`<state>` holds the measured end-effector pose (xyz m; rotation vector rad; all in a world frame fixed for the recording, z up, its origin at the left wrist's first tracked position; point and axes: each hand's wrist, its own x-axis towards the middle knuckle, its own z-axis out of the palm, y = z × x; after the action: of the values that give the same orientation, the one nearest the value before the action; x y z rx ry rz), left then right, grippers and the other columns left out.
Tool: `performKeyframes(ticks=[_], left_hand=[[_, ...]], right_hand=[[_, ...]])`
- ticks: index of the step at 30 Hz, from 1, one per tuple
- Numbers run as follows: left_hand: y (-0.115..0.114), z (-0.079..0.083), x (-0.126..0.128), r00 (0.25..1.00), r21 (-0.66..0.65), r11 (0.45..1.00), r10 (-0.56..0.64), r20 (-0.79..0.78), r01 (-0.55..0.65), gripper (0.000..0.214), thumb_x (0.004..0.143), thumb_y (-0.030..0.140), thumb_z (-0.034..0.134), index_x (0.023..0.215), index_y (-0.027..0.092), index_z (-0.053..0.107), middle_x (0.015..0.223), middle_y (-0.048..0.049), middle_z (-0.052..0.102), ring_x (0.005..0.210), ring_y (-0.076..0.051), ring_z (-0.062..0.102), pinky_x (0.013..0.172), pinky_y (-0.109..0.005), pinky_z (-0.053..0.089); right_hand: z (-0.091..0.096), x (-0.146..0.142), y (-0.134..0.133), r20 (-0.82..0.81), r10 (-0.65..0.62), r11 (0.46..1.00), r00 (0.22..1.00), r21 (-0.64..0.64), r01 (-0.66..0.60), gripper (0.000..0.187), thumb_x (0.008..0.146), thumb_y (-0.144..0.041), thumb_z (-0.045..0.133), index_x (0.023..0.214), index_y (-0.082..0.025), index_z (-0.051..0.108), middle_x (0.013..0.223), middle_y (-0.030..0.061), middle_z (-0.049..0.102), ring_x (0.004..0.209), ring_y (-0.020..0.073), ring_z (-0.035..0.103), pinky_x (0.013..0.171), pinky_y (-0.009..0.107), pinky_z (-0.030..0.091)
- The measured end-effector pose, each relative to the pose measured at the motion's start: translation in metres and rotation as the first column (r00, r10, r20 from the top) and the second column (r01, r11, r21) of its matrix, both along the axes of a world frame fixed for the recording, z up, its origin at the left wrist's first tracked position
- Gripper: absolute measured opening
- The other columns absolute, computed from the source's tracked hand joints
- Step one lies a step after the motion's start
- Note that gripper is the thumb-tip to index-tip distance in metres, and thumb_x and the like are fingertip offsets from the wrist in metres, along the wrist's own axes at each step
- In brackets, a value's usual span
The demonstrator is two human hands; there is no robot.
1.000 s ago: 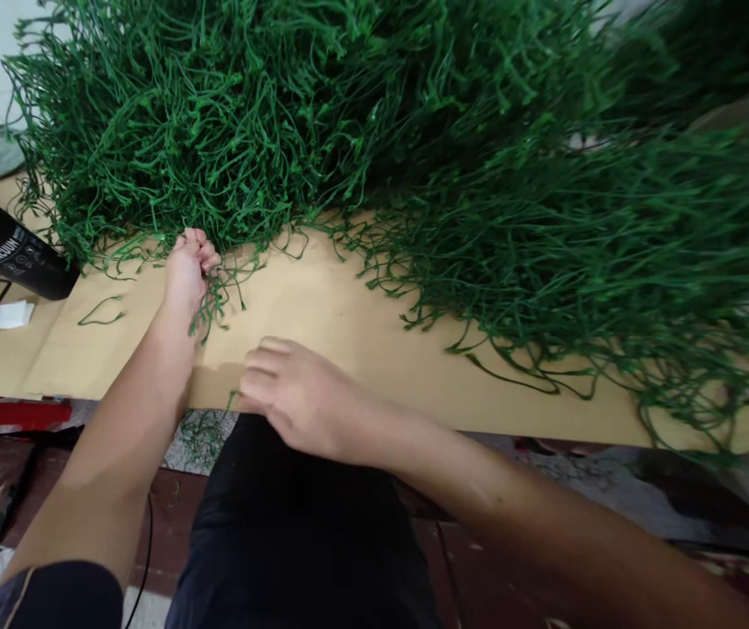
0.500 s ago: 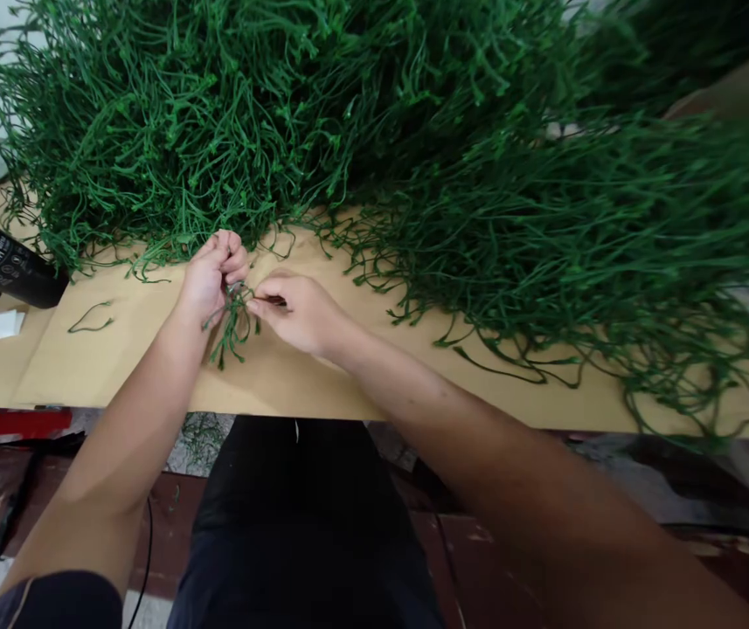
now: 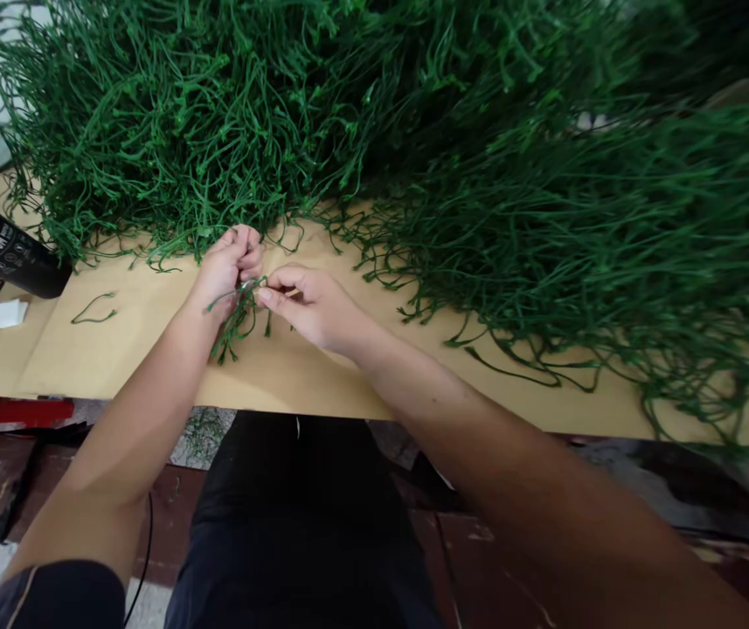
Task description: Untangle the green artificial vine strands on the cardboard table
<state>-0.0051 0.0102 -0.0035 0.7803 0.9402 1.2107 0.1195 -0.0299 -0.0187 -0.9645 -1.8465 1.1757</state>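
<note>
My left hand [image 3: 230,262] is closed around a small bunch of thin green artificial stems [image 3: 238,328], whose forked ends hang below the fist. Close against it on the right, my right hand [image 3: 301,301] pinches part of the same bunch between thumb and forefinger. Exactly which strand the fingertips grip is too small to make out. Both hands are just above the tan paper covering [image 3: 322,380] on the table. Behind them rises a big heap of the same green stems [image 3: 183,131].
A second green pile [image 3: 584,245] spreads across the right side, with strands over the front edge. At the left lie a black bottle [image 3: 7,249] marked VACUUM, a white paper scrap [image 3: 9,314] and a loose green stem [image 3: 95,308]. Green bits [image 3: 204,437] lie on the floor.
Both hands have shifted slightly to the right in the picture, still close together on the bunch. The right thumb and finger have moved a little up along the stems.
</note>
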Motion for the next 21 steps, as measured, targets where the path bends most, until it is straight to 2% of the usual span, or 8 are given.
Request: performKeyframes(ticks=[2, 3, 7, 11, 14, 18, 21], left_hand=[[-0.0004, -0.0016, 0.0017, 1.0, -0.007, 1.0, -0.009, -0.008, 0.009, 0.032, 0.091, 0.023, 0.042, 0.06, 0.016, 0.039, 0.046, 0.008, 0.022, 0.034, -0.001, 0.022, 0.037, -0.014, 0.017], [-0.0005, -0.0022, 0.0019, 1.0, -0.011, 1.0, -0.009, -0.005, 0.009, 0.032, 0.091, 0.024, 0.043, 0.06, 0.016, 0.04, 0.046, 0.008, 0.022, 0.034, 0.0, 0.022, 0.037, -0.014, 0.017], [-0.0004, -0.0027, 0.0001, 0.999, -0.005, 1.0, 0.001, 0.04, -0.001, 0.03, 0.09, 0.028, 0.046, 0.063, 0.016, 0.041, 0.047, 0.0082, 0.022, 0.034, 0.0, 0.024, 0.037, -0.013, 0.018], [-0.0004, -0.0006, -0.0006, 0.999, -0.013, 1.0, -0.012, 0.042, 0.012, 0.029, 0.09, 0.032, 0.044, 0.066, 0.017, 0.042, 0.047, 0.0082, 0.021, 0.034, -0.001, 0.022, 0.036, -0.014, 0.018], [-0.0016, -0.0002, 0.0, 0.999, 0.021, 0.999, -0.028, 0.016, 0.028, 0.031, 0.092, 0.028, 0.04, 0.062, 0.017, 0.041, 0.046, 0.0076, 0.019, 0.034, -0.002, 0.02, 0.037, -0.015, 0.016], [-0.0037, -0.002, 0.0002, 0.998, 0.11, 0.993, -0.047, 0.035, 0.042, 0.031, 0.091, 0.017, 0.034, 0.061, 0.016, 0.041, 0.047, 0.0066, 0.021, 0.035, -0.002, 0.021, 0.038, -0.015, 0.016], [-0.0034, -0.0025, 0.0002, 0.998, 0.05, 0.999, 0.002, 0.055, -0.005, 0.027, 0.089, 0.013, 0.038, 0.062, 0.016, 0.039, 0.048, 0.0071, 0.02, 0.034, -0.001, 0.022, 0.037, -0.014, 0.017]], right_hand=[[-0.0016, -0.0014, 0.0016, -0.057, 0.044, 0.994, 0.997, -0.095, -0.049, 0.015, 0.083, -0.021, 0.048, 0.068, -0.016, 0.049, 0.06, -0.0036, 0.041, 0.057, 0.008, 0.037, 0.057, 0.024, 0.031], [-0.0028, -0.0018, 0.002, -0.06, 0.038, 0.994, 0.998, -0.101, -0.044, 0.016, 0.082, -0.021, 0.049, 0.067, -0.016, 0.049, 0.058, -0.0041, 0.04, 0.057, 0.008, 0.036, 0.057, 0.024, 0.03], [-0.0067, -0.0018, 0.0027, 0.014, -0.103, 0.995, 0.995, -0.005, 0.103, 0.019, 0.079, -0.019, 0.054, 0.061, -0.015, 0.051, 0.058, -0.0034, 0.04, 0.06, 0.0082, 0.037, 0.058, 0.024, 0.029], [-0.0044, -0.0036, 0.0018, -0.009, -0.024, 0.989, 1.0, -0.146, 0.022, 0.02, 0.08, -0.019, 0.054, 0.061, -0.015, 0.051, 0.054, -0.0048, 0.04, 0.052, 0.0064, 0.032, 0.054, 0.025, 0.027], [-0.0012, -0.0059, 0.0008, -0.09, -0.072, 0.97, 0.993, -0.239, 0.049, 0.02, 0.08, -0.018, 0.055, 0.061, -0.015, 0.052, 0.054, -0.0042, 0.043, 0.053, 0.0066, 0.034, 0.054, 0.025, 0.028], [-0.0007, -0.004, 0.001, -0.313, -0.175, 0.951, 0.933, -0.298, 0.079, 0.016, 0.08, -0.023, 0.056, 0.065, -0.015, 0.055, 0.064, -0.0011, 0.054, 0.06, 0.0081, 0.046, 0.063, 0.025, 0.038], [-0.0024, -0.0018, 0.0009, -0.394, -0.233, 0.944, 0.889, -0.311, 0.109, 0.017, 0.083, -0.02, 0.051, 0.066, -0.017, 0.051, 0.06, -0.0022, 0.051, 0.056, 0.0071, 0.043, 0.06, 0.024, 0.037]])
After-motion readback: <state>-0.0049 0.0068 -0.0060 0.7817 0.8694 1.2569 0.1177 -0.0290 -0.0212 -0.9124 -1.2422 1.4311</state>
